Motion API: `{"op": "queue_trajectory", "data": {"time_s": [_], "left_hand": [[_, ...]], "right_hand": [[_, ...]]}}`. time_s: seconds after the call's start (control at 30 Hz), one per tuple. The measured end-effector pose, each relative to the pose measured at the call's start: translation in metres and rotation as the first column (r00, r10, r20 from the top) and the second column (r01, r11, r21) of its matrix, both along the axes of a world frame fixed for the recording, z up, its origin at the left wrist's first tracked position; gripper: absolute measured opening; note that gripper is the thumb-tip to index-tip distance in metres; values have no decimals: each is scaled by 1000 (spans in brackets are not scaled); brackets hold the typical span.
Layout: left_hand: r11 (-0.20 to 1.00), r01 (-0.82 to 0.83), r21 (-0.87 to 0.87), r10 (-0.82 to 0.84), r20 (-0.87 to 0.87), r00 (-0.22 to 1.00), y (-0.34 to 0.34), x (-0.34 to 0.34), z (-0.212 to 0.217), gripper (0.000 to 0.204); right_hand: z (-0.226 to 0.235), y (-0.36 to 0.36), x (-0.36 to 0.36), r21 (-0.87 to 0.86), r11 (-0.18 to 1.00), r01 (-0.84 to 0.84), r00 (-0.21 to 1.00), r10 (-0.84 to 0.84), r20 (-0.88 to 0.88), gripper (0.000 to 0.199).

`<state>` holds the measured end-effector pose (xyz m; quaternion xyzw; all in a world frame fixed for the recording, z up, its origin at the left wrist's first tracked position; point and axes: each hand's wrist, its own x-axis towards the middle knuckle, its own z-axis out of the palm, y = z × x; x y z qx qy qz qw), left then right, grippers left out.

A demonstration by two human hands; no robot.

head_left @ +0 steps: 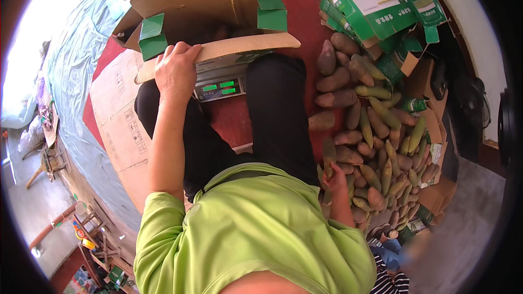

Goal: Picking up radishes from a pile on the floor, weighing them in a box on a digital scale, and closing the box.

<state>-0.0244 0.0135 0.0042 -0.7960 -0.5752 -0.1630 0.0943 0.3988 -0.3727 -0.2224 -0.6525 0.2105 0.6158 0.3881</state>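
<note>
My left hand [177, 69] is closed over the near flap [239, 46] of an open cardboard box, with the fingers curled over its edge. Green tabs show at the box's corners, and its shaded inside holds some root vegetables that are hard to make out. The box sits on a digital scale [219, 88] with lit green displays, between my knees. Low at my right side, my right hand [335, 179] grips a long greenish-brown root vegetable [329, 151], held roughly upright. It is beside a large heap of root vegetables [376, 130], some reddish-brown and some green.
Folded green-and-white cartons [370, 0] lie beyond the heap. A flattened cardboard sheet [117, 103] covers the red floor to my left, next to a pale blue plastic sheet [76, 76]. A person in striped clothing [389, 280] is at the lower right, near a cardboard box [438, 196].
</note>
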Motion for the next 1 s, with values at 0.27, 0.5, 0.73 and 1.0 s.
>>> {"op": "queue_trajectory", "data": {"time_s": [0.27, 0.5, 0.73, 1.0], "left_hand": [[1000, -10, -26, 10, -2, 1000, -1, -2, 1, 24], [999, -12, -35, 12, -3, 1000, -2, -2, 1, 23], [996, -29, -88, 28, -3, 1000, -2, -2, 3, 31], [1000, 0, -27, 1, 28, 1000, 1, -3, 2, 27]], "right_hand": [[129, 166, 4, 430, 799, -421, 867, 215, 449, 32], [276, 328, -38, 563, 274, -780, 626, 381, 681, 38], [277, 451, -136, 488, 91, -868, 454, 541, 708, 42], [225, 434, -117, 348, 218, -912, 404, 330, 853, 39]]}}
